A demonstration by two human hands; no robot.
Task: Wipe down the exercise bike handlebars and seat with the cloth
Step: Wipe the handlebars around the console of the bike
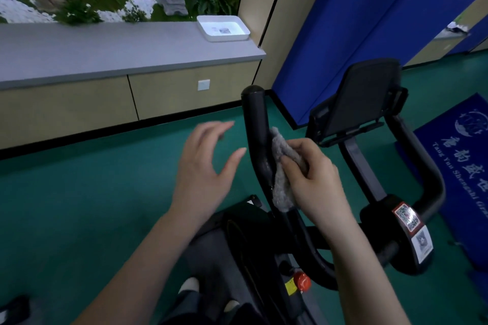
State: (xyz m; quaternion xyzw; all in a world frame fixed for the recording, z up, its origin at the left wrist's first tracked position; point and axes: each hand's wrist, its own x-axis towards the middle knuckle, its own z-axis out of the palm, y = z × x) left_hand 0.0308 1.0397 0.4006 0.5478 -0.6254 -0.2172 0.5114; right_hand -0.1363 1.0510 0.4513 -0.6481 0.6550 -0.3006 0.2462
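Observation:
The black exercise bike fills the lower right of the head view. Its left handlebar [255, 124] rises upright to a rounded end cap. My right hand [314, 182] grips a grey fluffy cloth [282, 182] and presses it against the right side of that bar. My left hand [206, 169] hovers just left of the bar with fingers spread, holding nothing. The right handlebar [430, 179] curves round on the far side. A black tablet holder [361, 103] stands between the bars. The seat is out of view.
A red knob [301, 282] sits on the frame below the bars. A white tray [223, 28] rests on the grey counter [105, 53] at the back left. Blue mats [364, 34] lean on the wall, and a blue printed mat [456, 179] lies on the green floor.

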